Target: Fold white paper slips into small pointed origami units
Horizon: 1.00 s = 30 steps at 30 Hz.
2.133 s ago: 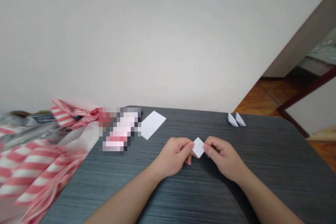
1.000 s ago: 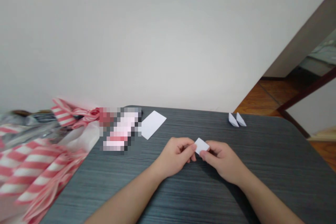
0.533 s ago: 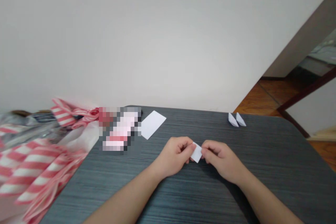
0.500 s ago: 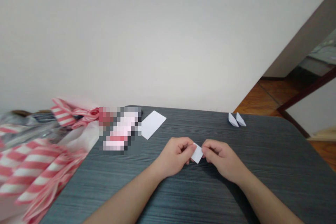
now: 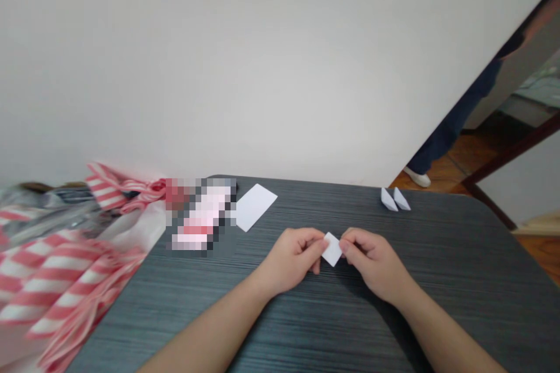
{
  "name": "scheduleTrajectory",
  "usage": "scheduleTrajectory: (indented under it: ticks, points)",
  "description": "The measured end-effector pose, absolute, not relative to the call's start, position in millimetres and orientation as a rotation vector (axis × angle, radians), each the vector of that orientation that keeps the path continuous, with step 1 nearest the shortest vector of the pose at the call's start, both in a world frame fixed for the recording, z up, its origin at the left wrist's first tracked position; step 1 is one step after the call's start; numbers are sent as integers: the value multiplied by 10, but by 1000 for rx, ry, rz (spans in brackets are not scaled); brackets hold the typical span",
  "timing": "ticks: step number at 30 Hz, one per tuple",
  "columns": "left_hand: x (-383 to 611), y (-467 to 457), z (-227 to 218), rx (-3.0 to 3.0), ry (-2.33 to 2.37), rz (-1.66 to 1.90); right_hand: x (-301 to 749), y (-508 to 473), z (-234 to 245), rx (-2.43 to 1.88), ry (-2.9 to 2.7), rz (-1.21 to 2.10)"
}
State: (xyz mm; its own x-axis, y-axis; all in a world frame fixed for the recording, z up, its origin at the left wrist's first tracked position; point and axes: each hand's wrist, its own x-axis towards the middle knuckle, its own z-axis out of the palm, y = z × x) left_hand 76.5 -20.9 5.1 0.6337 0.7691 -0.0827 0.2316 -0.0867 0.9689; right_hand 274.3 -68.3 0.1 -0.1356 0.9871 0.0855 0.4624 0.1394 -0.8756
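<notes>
A small folded piece of white paper (image 5: pixel 332 250), shaped like a diamond, is held just above the table between my two hands. My left hand (image 5: pixel 297 259) pinches its left corner between thumb and fingers. At the right corner, my right hand (image 5: pixel 371 262) grips it the same way. Two white folded paper boats (image 5: pixel 389 200) stand side by side near the far right edge of the table. A flat white sheet of paper (image 5: pixel 256 207) lies beyond my left hand.
The dark wood-grain table (image 5: pixel 280 326) stands against a white wall (image 5: pixel 280 70). A pixelated phone-like object (image 5: pixel 203 213) lies at its left edge. Red-and-white striped cloth (image 5: pixel 56 274) is heaped to the left. On the right, a person's leg (image 5: pixel 455 122) shows in the doorway.
The folded paper has shifted slightly up and to the right, and more of its diamond shape shows. Both hands still pinch it. A person has appeared in the doorway.
</notes>
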Motion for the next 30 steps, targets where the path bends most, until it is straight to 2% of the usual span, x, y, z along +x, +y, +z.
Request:
scheduleTrajectory:
  ticks: [8,12,30]
  points:
    - [784,-191,-8,1474,852,548,2752,-710,-173,-1216,-1598,1026]
    - [784,-189,-27,1466,839,549,2762,-715,-185,-1111,-1721,972]
    - [771,-196,22,1644,823,479,2731,-695,-84,-1215,-1787,728]
